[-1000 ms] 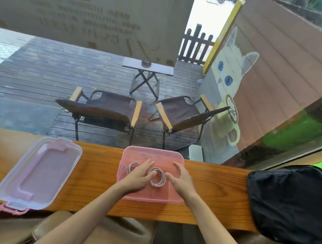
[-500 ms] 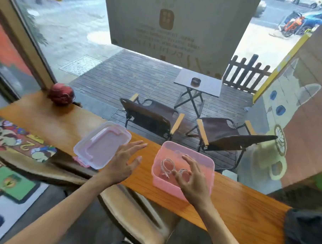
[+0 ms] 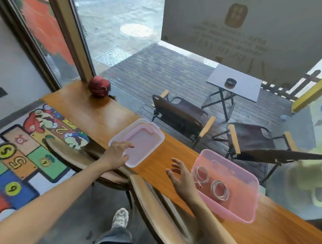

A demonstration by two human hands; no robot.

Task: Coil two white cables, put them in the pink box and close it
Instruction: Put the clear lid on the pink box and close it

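The open pink box stands on the wooden counter at the right. Two coiled white cables lie side by side on its floor, one coil at the left and the other coil to its right. The translucent pink lid lies upside down on the counter left of the box. My left hand grips the lid's near left corner, fingers on top. My right hand hovers with spread fingers just left of the box's wall, holding nothing.
A red ball sits at the counter's far left end against the window glass. Tan stools stand below the counter's near edge. A colourful floor mat lies at the left.
My left hand has left the box, swung left and taken hold of the lid's corner. My right hand has come out of the box to its left side. The view has turned left.
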